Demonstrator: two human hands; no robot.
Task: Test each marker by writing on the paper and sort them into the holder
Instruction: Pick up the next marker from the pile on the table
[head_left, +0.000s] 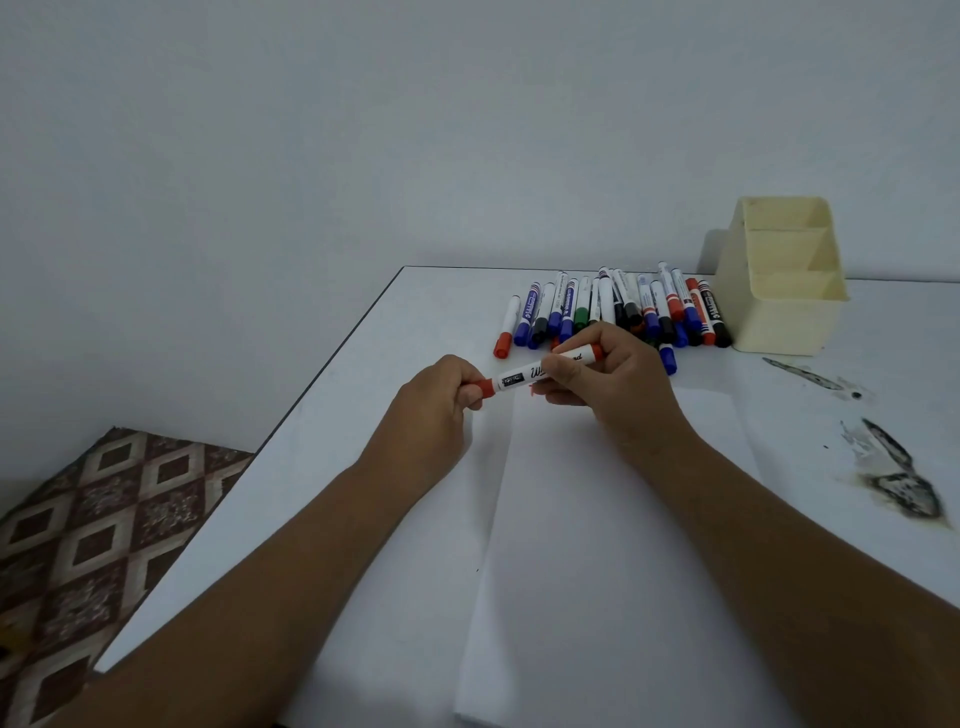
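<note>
Both hands hold one white marker with a red cap (524, 375) level above the sheet of white paper (597, 519). My left hand (441, 400) pinches the red cap at the marker's left end. My right hand (602, 374) grips the white barrel, whose red tail end shows past the fingers. A small red mark shows on the paper just below the marker. Behind the hands lies a pile of several markers (623, 312) with red, blue, black and green caps. The cream holder (779, 312) with three compartments stands at the back right; no marker shows in it.
The white table (363, 441) has its left edge running diagonally, with a patterned floor (104, 545) beyond it. Dark smudged stains (893, 467) mark the table at the right. A plain wall stands behind the table.
</note>
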